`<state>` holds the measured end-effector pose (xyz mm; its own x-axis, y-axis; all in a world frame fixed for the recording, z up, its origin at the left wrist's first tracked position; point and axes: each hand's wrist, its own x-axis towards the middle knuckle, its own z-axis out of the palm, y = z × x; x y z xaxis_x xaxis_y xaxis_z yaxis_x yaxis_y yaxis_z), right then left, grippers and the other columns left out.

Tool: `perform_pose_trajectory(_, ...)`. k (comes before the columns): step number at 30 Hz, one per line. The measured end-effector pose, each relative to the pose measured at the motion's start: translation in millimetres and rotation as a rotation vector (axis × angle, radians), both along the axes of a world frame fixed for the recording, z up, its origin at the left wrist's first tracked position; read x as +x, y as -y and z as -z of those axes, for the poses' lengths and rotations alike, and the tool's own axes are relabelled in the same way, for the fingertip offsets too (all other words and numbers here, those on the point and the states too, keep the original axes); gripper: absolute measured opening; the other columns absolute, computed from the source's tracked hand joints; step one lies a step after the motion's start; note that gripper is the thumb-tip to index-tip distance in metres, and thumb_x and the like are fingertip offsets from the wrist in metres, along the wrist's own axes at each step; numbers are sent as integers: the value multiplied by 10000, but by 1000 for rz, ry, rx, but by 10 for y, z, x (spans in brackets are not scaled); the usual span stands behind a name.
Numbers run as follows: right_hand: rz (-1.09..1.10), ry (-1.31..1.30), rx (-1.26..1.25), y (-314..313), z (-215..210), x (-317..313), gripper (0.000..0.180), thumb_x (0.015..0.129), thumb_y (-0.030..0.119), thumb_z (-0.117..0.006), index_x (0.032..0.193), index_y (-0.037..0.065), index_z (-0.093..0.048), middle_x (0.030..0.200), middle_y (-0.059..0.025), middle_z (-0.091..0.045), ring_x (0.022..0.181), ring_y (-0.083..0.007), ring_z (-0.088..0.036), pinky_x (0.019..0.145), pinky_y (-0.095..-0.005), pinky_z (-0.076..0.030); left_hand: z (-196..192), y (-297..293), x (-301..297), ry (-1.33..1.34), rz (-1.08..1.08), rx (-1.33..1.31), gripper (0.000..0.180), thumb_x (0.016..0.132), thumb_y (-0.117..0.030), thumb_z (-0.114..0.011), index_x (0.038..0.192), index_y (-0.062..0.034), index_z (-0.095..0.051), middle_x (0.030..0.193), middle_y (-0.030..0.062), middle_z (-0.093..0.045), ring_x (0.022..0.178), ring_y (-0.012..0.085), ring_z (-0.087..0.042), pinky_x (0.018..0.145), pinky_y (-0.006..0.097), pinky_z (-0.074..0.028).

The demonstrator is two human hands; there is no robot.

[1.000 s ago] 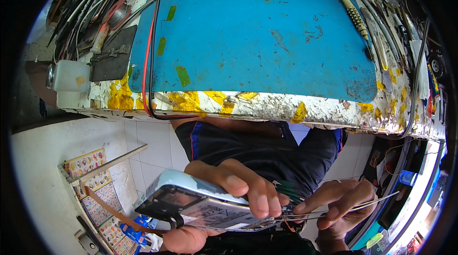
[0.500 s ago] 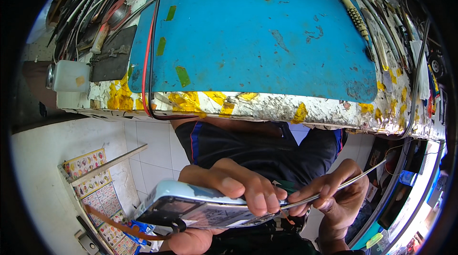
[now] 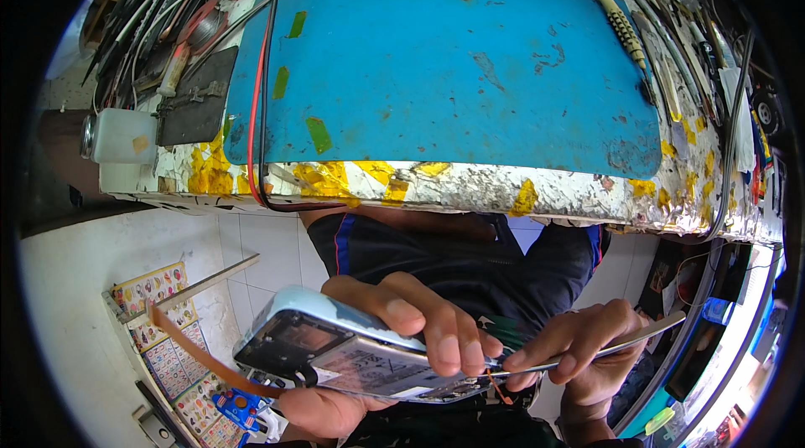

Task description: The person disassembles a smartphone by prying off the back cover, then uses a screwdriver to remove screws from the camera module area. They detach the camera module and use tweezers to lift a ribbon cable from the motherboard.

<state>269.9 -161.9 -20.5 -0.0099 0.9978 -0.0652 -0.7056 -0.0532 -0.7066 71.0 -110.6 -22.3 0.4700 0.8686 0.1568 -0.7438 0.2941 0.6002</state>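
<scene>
A phone with its inside exposed point(image 3: 377, 368) is held over my lap, below the table's edge. Its pale blue shell lies along the upper side, and the dark battery and inner parts face me. My left hand point(image 3: 419, 314) is closed around it, fingers on top and thumb beneath. From the phone's left end an orange-brown flex cable point(image 3: 197, 356) sticks out in a curve. My right hand point(image 3: 595, 347) pinches a thin, flat metal pry tool point(image 3: 650, 332), whose inner end meets the phone's right end. Hand and phone hide the exact contact. A small orange strip point(image 3: 501, 389) hangs there.
A worn blue mat point(image 3: 436, 71) covers the table, with red and black wires point(image 3: 262, 96) across its left side. A pen-like tool point(image 3: 612, 16) lies at right. Left stand a translucent bottle point(image 3: 124, 136) and solder spools point(image 3: 201, 27). A chart point(image 3: 176, 347) leans low left.
The phone has tilted, showing more of its inside, and its flex cable has swung upward. The pry tool's outer end has dropped and its flat face shows more. Both hands keep their hold.
</scene>
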Motion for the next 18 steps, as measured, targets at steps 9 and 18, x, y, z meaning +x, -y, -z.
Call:
perform_pose_trajectory(9, -39, 61, 4, -15, 11, 41, 200, 791, -196, -605, 796, -3, -656, 940, -313, -711, 855, -363, -749, 701, -423, -643, 11, 41, 204, 266, -136, -177, 908, 888, -681, -587, 1324, 107, -473, 1051, 263, -588, 983, 369, -635, 875, 525, -511)
perform_pose_trajectory(18, -45, 63, 11, -26, 0, 48, 220, 787, -216, -624, 825, 0, -642, 926, -294, -718, 861, -353, -750, 712, -419, -647, 83, 26, 170, 284, -66, -151, 875, 905, -673, -573, 1336, 77, -443, 1147, 252, -562, 997, 326, -606, 854, 507, -493)
